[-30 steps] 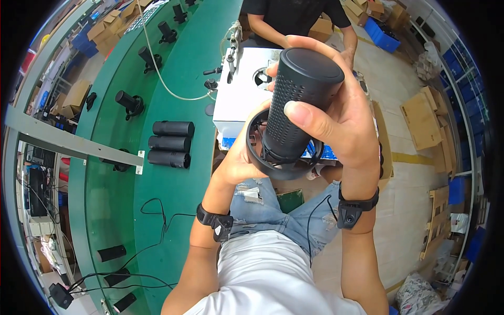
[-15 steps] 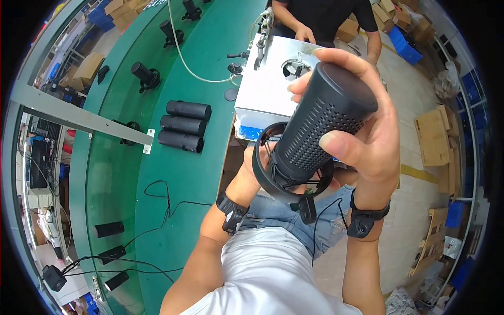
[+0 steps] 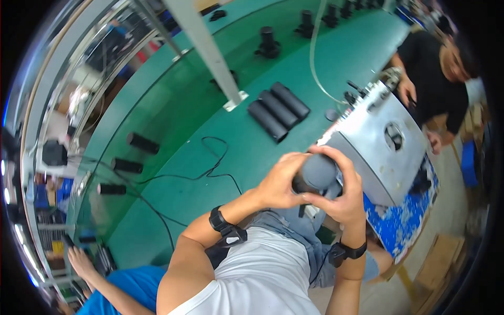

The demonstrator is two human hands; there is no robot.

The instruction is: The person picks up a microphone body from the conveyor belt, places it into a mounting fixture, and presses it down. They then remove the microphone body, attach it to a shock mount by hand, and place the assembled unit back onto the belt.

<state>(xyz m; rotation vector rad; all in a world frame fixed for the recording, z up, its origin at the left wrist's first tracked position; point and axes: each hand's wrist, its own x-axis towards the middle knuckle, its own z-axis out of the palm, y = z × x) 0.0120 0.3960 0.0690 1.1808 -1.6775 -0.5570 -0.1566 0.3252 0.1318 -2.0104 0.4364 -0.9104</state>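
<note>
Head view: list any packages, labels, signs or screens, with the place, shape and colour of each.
Cardboard box: on the floor at lower right, flat-sided, brown.
Blue crate: at the right edge beside a seated person, boxy.
No label, sign or screen can be made out.

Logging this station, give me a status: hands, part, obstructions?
Left hand and right hand both clasped around dark cylinder. Cylinder held above lap, off green bench. Nothing between hands; grey metal box close by.

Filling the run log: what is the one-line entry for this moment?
left hand: grips dark grey cylinder | right hand: grips same cylinder | near: grey metal box | green bench: three black cylinders
</note>
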